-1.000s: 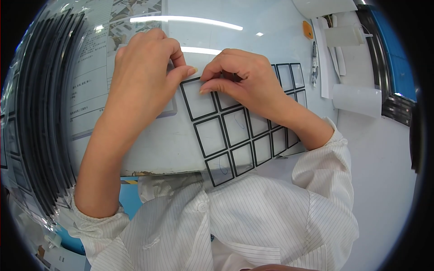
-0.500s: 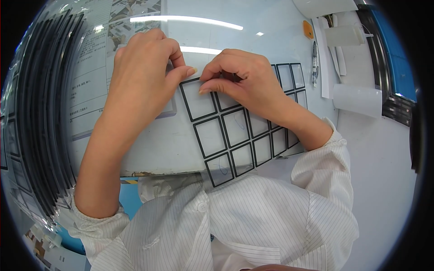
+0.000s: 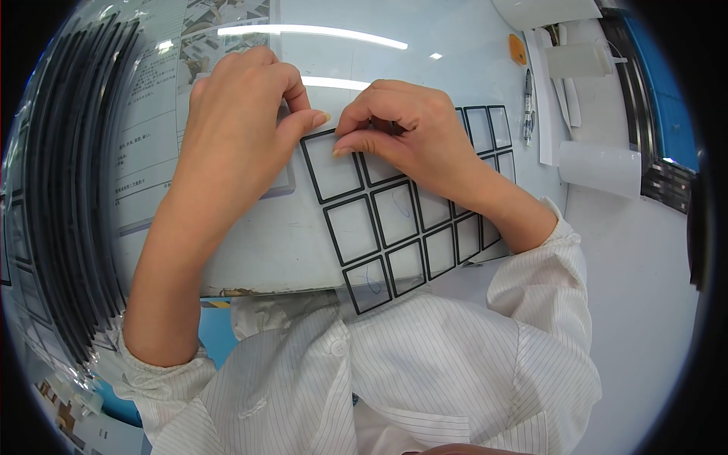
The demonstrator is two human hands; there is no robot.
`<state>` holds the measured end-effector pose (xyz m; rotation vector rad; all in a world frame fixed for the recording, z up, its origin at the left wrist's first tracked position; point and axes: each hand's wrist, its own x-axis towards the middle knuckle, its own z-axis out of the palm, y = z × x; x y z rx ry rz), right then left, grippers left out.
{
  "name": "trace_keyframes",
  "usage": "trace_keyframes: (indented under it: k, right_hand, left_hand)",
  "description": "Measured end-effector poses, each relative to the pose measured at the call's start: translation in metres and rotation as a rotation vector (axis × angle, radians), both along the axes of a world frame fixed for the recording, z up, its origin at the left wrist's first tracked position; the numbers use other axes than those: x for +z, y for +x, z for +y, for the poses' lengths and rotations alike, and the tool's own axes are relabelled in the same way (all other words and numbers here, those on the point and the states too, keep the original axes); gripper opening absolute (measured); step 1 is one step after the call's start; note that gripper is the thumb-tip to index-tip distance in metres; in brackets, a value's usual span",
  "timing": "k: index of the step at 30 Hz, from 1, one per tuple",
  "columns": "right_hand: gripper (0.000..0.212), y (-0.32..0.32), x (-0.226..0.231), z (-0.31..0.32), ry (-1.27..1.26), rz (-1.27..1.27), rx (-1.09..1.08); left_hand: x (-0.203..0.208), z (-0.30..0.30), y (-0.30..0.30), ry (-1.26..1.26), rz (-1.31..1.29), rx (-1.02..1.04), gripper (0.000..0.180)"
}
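A clear sheet with rows of black square frames [image 3: 354, 230] lies tilted on the table, its near corner reaching past the front edge. At its far left corner my left hand [image 3: 246, 114] is closed, thumb tip toward the curled index finger; what they hold, if anything, is too small to make out. My right hand [image 3: 402, 129] arches over the far row of frames. Its thumb and index finger come together in a pinch at the top of the corner frame, and what is between them cannot be made out. The right hand and wrist hide several frames.
A tall stack of similar black-framed sheets [image 3: 72, 182] stands at the left. Under a clear cover lies a printed instruction sheet [image 3: 148, 152]. Pens [image 3: 528, 106], an orange piece [image 3: 517, 49] and a white roll [image 3: 599, 168] are on the right. The table's front edge [image 3: 265, 291] is chipped.
Hardly anything differs. Both hands keep their pinched poses at the sheet's far left corner, with only tiny shifts of the fingers, and the sheet stays where it was.
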<state>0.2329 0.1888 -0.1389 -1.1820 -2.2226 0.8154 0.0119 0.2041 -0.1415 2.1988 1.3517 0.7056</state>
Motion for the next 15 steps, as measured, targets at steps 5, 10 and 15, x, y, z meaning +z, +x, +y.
trace_keyframes:
  k: [5, 10, 15]
  right_hand:
    - [0.014, 0.0009, -0.0009, 0.0012, 0.022, -0.002, 0.029]
    - [0.015, 0.0003, 0.0041, -0.004, -0.075, 0.019, -0.036]
    - [0.016, 0.0006, 0.0015, -0.0047, -0.001, -0.01, -0.031]
  left_hand:
    - [0.0003, -0.0001, -0.0004, 0.001, -0.003, 0.001, 0.022]
    - [-0.0031, 0.0002, -0.0027, -0.002, -0.009, -0.001, 0.022]
    - [-0.0045, 0.0003, -0.0029, 0.025, -0.015, -0.025, 0.022]
